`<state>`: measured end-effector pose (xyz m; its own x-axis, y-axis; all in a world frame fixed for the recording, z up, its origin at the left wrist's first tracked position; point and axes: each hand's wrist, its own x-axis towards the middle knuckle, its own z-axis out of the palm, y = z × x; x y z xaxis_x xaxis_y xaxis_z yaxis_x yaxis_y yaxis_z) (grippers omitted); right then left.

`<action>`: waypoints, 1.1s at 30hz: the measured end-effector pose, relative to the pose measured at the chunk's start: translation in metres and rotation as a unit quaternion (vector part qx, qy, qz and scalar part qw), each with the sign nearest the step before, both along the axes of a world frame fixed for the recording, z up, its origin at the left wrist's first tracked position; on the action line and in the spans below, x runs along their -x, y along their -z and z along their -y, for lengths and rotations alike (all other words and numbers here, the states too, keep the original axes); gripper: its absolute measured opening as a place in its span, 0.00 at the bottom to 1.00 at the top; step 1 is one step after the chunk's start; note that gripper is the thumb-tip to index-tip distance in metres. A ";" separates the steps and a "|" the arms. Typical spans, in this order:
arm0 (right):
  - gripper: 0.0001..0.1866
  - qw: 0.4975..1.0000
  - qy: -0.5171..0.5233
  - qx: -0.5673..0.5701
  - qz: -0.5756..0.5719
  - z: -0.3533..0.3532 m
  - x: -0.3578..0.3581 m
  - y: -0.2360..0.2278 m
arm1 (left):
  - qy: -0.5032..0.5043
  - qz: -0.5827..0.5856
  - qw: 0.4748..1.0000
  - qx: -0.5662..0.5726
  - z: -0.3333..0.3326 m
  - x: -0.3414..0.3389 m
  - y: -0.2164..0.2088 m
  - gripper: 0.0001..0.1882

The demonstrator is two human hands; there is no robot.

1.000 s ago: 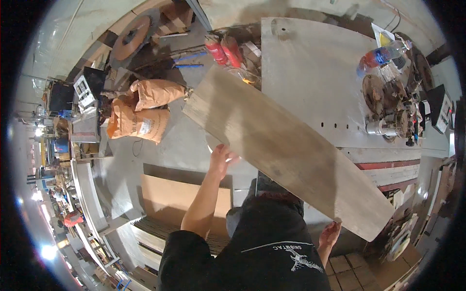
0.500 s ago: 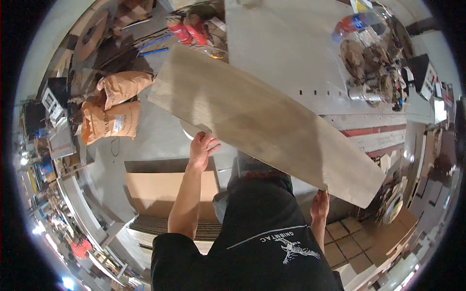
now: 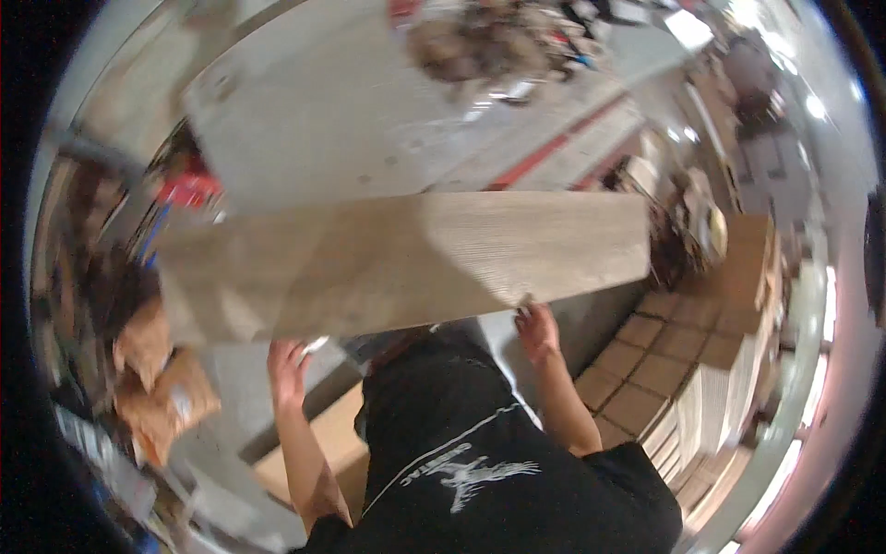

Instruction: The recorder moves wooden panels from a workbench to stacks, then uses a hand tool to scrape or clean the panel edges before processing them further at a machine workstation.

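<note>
I hold a long pale wooden board (image 3: 406, 263) flat in front of my chest, lying almost level across the view. My left hand (image 3: 289, 367) grips its near edge toward the left end. My right hand (image 3: 536, 329) grips the near edge right of the middle. The board's right end reaches out over a tiled floor (image 3: 660, 369). My black shirt with a white print (image 3: 480, 452) fills the lower middle. The picture is blurred by motion.
A large grey worktable (image 3: 369, 120) lies beyond the board, with a cluttered pile of tools at its far end (image 3: 498, 42). Brown paper sacks (image 3: 161, 388) sit at the lower left. A cardboard box (image 3: 314, 452) stands by my left leg. Stacked panels (image 3: 729, 388) stand at right.
The board has swung from a slant down to the right to nearly level, and the whole view has turned. My right hand has come up higher along the near edge.
</note>
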<state>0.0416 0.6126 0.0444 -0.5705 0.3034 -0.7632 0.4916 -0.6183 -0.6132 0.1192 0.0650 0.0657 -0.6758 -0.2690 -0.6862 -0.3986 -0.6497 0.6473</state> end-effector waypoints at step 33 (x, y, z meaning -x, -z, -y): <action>0.27 0.837 -0.433 -0.313 -0.118 0.066 0.058 -0.277 | 0.301 -0.343 0.535 0.711 -0.068 0.226 -0.213 0.10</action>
